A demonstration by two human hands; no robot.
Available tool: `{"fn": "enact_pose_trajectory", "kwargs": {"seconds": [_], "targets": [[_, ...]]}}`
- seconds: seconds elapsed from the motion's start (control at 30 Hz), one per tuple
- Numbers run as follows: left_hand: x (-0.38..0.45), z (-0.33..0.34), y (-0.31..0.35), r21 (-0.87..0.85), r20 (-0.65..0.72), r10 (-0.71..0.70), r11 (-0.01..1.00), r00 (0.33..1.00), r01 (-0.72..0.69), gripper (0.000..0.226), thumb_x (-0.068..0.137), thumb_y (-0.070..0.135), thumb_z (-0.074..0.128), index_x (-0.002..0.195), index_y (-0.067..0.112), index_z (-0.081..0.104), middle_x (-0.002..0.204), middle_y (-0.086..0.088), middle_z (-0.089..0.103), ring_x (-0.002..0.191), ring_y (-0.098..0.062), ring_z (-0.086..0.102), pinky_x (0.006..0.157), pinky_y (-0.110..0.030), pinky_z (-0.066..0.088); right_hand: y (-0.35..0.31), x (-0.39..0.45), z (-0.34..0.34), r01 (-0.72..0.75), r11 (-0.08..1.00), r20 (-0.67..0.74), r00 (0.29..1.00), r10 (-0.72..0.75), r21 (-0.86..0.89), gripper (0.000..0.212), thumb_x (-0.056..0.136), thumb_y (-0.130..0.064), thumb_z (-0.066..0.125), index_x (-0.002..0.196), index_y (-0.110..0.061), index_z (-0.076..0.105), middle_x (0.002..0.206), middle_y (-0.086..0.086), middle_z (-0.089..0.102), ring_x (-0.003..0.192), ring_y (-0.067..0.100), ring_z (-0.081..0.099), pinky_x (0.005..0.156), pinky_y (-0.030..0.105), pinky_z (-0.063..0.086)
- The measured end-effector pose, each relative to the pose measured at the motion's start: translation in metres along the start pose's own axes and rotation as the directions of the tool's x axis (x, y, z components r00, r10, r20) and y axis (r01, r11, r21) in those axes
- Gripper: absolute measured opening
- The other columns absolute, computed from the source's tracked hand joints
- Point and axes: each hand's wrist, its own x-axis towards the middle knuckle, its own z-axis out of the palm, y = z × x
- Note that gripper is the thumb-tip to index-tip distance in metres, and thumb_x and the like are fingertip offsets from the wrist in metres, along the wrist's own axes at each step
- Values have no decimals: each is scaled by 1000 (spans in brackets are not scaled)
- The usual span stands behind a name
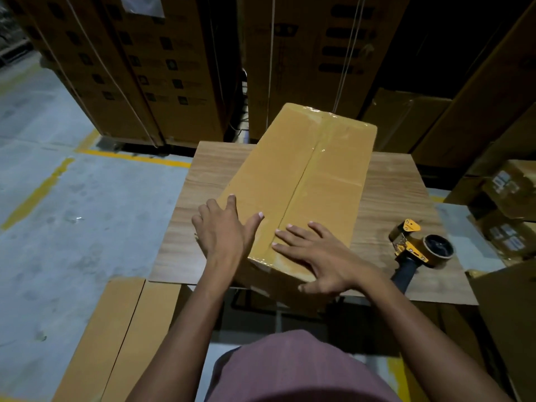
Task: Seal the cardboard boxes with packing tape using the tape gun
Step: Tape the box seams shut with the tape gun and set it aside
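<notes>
Now both hands (pixel 224 227) flat on box (pixel 304 175)

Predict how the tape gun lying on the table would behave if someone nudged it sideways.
The tape gun lies on its side, so it would probably slide, not roll. Its handle overhangs the table edge, so a push that way could tip it off. It looks rigid.

My left hand (pixel 223 230) and right hand (pixel 322 253) press flat on the taped box (pixel 298 181); the tape gun (pixel 417 248) lies near the table (pixel 185 227)'s right edge.
</notes>
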Motion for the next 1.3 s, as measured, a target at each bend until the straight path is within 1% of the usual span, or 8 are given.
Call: {"fn": "enact_pose_trajectory", "kwargs": {"seconds": [0.3,0.57,0.9,1.03,1.1,1.17,1.23,1.3], "targets": [[-31,-22,60,106,130,67,991,989,-81,85,93,79,32,147,16,46,108,-11,60,93,-26,62,71,-36,36,83,-71,-17,-364,875,-38,918,395,319,98,76,-7,86,152,-46,38,165,-26,16,155,4,1,126,45,-5],[-73,-37,117,72,224,173,978,959,-193,55,101,60,44,106,11,68,117,-9,66,95,-25,66,60,-31,41,67,-72,25,-588,539,-358,405,842,603,80,71,20,60,132,-31,68,159,-7,47,158,25,15,125,46,-2],[-92,-32,155,-152,265,160,981,951,-122,34,101,39,59,104,6,61,93,-9,58,88,-30,62,66,-34,41,132,-105,6,-292,613,-338,626,703,734,81,56,23,52,115,-27,76,137,-12,63,151,16,31,122,47,-5],[-79,-34,162,-60,321,160,987,933,-148,31,100,45,59,89,16,54,89,-8,71,85,-27,69,62,-32,42,134,-107,-2,-508,647,-181,690,701,569,98,71,16,57,155,-33,42,171,3,19,159,28,-1,123,49,-9],[-70,-41,168,-17,345,175,984,922,-180,31,98,44,64,91,15,53,98,-7,70,93,-27,69,64,-31,41,119,-105,-2,-614,480,-93,552,828,627,104,83,12,55,165,-29,5,173,4,-14,157,27,-19,124,49,-10],[-60,-49,177,19,343,192,977,919,-211,35,93,46,69,90,17,49,100,-6,67,98,-27,67,65,-30,40,93,-97,2,-412,188,-20,377,926,892,99,92,10,50,165,-22,-9,172,1,-21,158,23,-16,126,44,-4],[-47,-50,185,21,318,212,973,924,-230,37,90,48,73,91,18,50,91,-4,59,98,-26,66,66,-30,39,76,-83,12,-114,-149,177,304,936,982,96,92,6,47,165,-26,-6,174,5,-7,159,29,3,128,51,13],[-32,-46,195,-13,279,245,968,928,-252,38,89,48,73,89,18,50,86,-3,56,95,-27,65,67,-31,39,61,-75,15,89,-441,390,335,858,893,79,84,-2,53,158,-13,26,161,19,35,144,36,39,115,56,40]]}}
